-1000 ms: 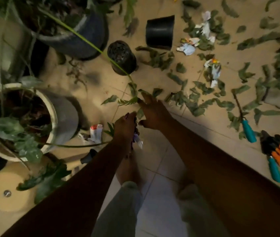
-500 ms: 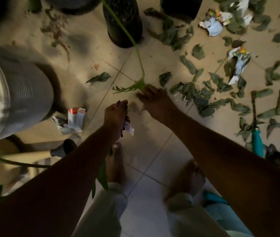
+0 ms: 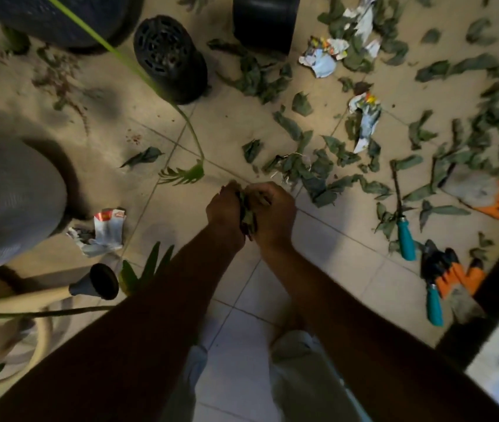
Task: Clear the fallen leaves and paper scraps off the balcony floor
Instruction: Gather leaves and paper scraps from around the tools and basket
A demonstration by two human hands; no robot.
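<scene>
From my feed I see both hands brought together low over the balcony floor, in the middle of the view. The left hand and the right hand face each other with fingers curled, and between them they grip a bunch of leaves, which pokes out dark between the two palms; I cannot tell whether any paper is caught in it. Just beyond the hands, loose leaves lie thick on the tiles and spread off to the right and toward the far edge of the view. I count three paper scraps on the floor: one crumpled white and red piece to the left of the hands, beside a large pale pot; one far ahead, near an upright black pot; and one between that and the hands, among the leaves. A second black pot lies tipped, its perforated bottom toward me, and a long green stem passes in front of it. On the right lie a teal-handled tool, an orange and grey glove, and a heap of more tools with orange parts. A watering-can spout points in from the lower left.
</scene>
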